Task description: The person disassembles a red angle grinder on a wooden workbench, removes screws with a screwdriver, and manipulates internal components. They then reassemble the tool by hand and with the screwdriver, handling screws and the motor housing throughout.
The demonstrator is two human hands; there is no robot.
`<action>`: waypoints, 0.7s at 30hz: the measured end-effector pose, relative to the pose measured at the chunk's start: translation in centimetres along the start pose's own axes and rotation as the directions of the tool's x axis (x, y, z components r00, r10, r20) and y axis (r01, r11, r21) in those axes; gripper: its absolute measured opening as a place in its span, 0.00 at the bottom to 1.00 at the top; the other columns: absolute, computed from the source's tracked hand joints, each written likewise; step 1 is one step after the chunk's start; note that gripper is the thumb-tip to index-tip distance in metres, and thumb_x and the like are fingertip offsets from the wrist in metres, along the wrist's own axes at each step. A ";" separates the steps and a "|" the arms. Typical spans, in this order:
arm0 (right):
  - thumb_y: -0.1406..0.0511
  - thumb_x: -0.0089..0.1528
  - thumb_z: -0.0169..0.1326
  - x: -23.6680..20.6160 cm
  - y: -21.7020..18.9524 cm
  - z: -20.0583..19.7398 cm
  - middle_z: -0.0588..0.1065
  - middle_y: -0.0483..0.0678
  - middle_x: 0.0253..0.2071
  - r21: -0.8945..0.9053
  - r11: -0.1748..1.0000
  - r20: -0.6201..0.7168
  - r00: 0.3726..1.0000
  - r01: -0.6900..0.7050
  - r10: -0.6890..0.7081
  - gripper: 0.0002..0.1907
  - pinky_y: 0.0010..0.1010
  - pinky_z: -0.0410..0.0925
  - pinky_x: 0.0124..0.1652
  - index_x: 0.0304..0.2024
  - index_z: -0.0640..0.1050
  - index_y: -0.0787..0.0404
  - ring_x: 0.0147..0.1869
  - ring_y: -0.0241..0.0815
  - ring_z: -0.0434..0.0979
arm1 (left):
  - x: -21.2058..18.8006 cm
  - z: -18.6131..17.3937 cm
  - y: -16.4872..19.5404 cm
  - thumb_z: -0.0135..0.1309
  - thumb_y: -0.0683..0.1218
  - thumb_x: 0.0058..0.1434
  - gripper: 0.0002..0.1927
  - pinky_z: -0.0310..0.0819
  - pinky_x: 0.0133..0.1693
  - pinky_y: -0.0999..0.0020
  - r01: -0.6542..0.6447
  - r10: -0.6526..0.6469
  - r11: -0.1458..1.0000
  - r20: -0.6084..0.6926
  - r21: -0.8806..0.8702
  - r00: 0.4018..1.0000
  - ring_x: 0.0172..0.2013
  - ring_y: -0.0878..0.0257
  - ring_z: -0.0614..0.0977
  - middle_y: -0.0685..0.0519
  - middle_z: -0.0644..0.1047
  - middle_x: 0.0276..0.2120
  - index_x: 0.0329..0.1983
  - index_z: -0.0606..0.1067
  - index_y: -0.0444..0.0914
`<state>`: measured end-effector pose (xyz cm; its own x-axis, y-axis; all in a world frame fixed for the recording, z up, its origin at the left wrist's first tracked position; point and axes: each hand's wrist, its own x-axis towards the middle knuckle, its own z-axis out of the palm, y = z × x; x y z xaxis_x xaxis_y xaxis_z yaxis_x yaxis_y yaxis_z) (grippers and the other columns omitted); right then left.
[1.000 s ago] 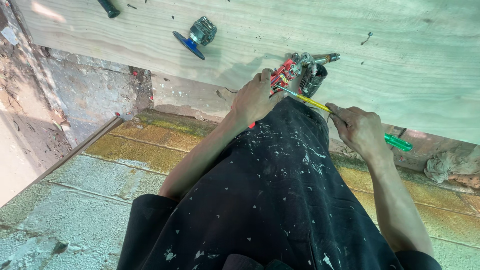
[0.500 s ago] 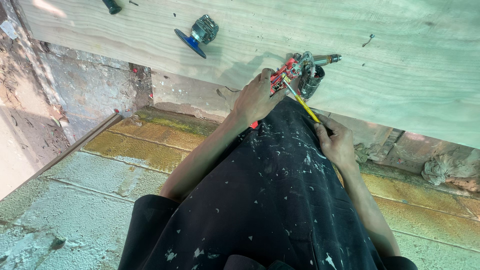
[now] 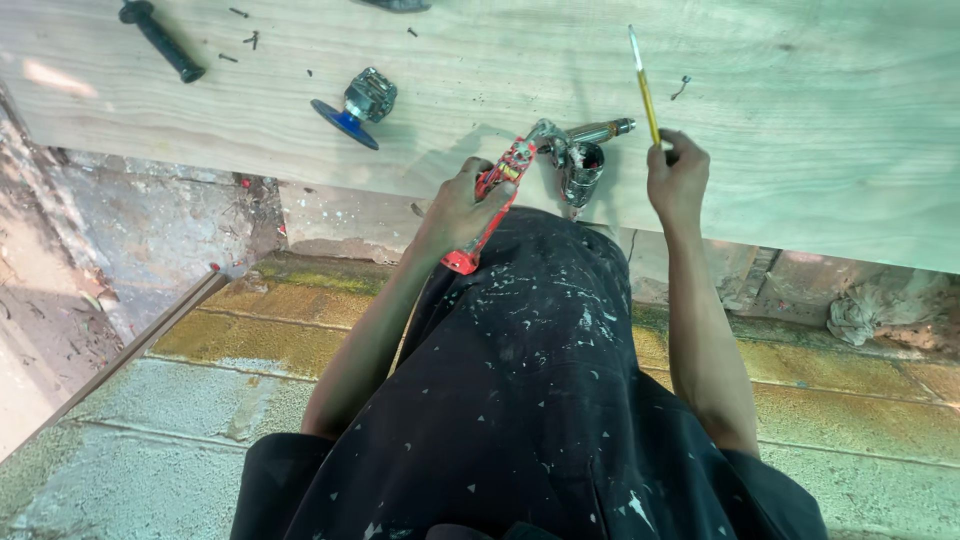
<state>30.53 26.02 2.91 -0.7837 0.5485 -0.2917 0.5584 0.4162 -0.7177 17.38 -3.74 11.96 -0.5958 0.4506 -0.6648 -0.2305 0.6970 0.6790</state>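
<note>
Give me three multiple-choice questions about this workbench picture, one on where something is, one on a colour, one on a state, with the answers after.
1. Where does the black handle lie?
A. On the wooden board, far left
B. On the tiled floor
C. In the right hand

2. What colour is the handle of the spray gun gripped by the left hand?
A. Green
B. Red
C. White

3. How is the screwdriver in the right hand held?
A. Lying flat on the floor
B. Shaft pointing away from the person, over the board
C. Tucked under the arm

Answers: 1 A, the handle rests on the board near its left end. 2 B, the grip between the fingers is red. 3 B, the hand closes on its lower end and the yellow shaft points away across the board.
</note>
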 end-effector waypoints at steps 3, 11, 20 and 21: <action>0.70 0.64 0.57 4.1 3.3 1.3 0.77 0.54 0.27 -0.155 0.980 -0.206 0.974 -0.123 0.089 0.15 0.39 0.69 0.33 0.52 0.81 0.70 0.28 0.47 0.78 | -0.3 0.0 -1.4 0.48 0.59 0.69 0.25 0.76 0.45 0.59 -0.048 0.046 0.996 -0.022 -0.078 0.999 0.41 0.53 0.85 0.42 0.82 0.38 0.52 0.72 0.32; 0.66 0.60 0.62 7.4 1.5 1.3 0.80 0.52 0.40 -0.477 0.871 -0.432 0.894 -0.115 -0.119 0.16 0.41 0.71 0.38 0.51 0.80 0.59 0.42 0.51 0.81 | -0.2 0.8 -4.4 0.35 0.67 0.73 0.33 0.69 0.37 0.60 -0.002 -0.005 0.990 -0.046 -0.143 0.999 0.31 0.60 0.72 0.47 0.71 0.26 0.40 0.69 0.32; 0.74 0.57 0.60 10.0 -0.2 3.7 0.77 0.58 0.35 -0.326 0.944 -0.297 0.953 -0.044 -0.058 0.09 0.47 0.69 0.40 0.39 0.75 0.65 0.40 0.59 0.78 | 0.6 1.6 -6.3 0.29 0.74 0.69 0.38 0.68 0.39 0.63 0.242 -0.207 0.923 0.143 -0.299 0.968 0.36 0.64 0.68 0.57 0.66 0.33 0.43 0.69 0.36; 0.74 0.55 0.61 9.9 0.0 4.0 0.76 0.59 0.32 -0.402 0.915 -0.294 0.945 0.015 -0.145 0.09 0.48 0.68 0.38 0.37 0.75 0.66 0.38 0.62 0.77 | 0.7 1.6 -6.2 0.30 0.74 0.69 0.37 0.68 0.43 0.64 0.183 -0.149 0.923 0.123 -0.340 0.981 0.40 0.66 0.71 0.59 0.69 0.36 0.47 0.69 0.37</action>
<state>21.66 28.58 -2.47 -0.7414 0.6709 0.0142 0.6085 0.6811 -0.4072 19.63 -6.87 6.79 -0.4553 0.4071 -0.7918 -0.5827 0.5361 0.6108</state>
